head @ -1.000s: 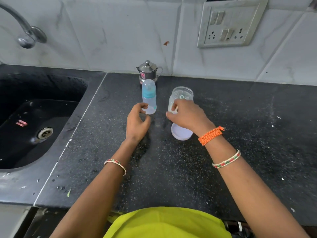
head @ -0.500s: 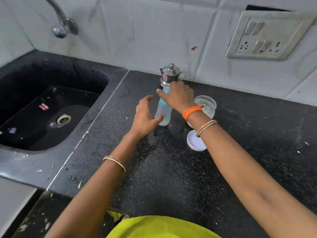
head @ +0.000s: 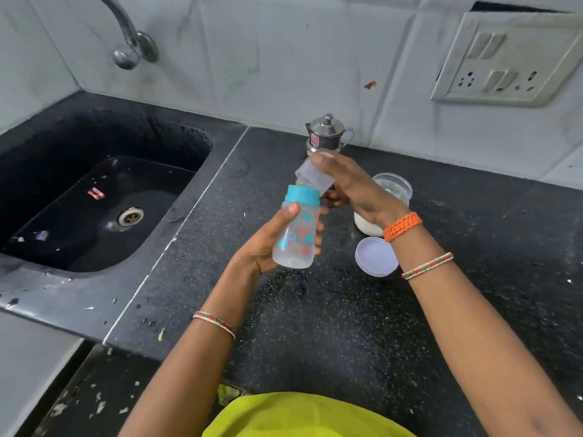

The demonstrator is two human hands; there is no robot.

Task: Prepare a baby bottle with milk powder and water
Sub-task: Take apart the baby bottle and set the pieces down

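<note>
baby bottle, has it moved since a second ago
Yes. The baby bottle is lifted off the counter toward the person, away from the steel pot, in the left hand.

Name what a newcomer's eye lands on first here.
The baby bottle with its teal collar, held tilted above the black counter by the left hand while the right hand pulls off its clear cap. Next, the open powder jar behind the right wrist, its lid lying in front.
</note>
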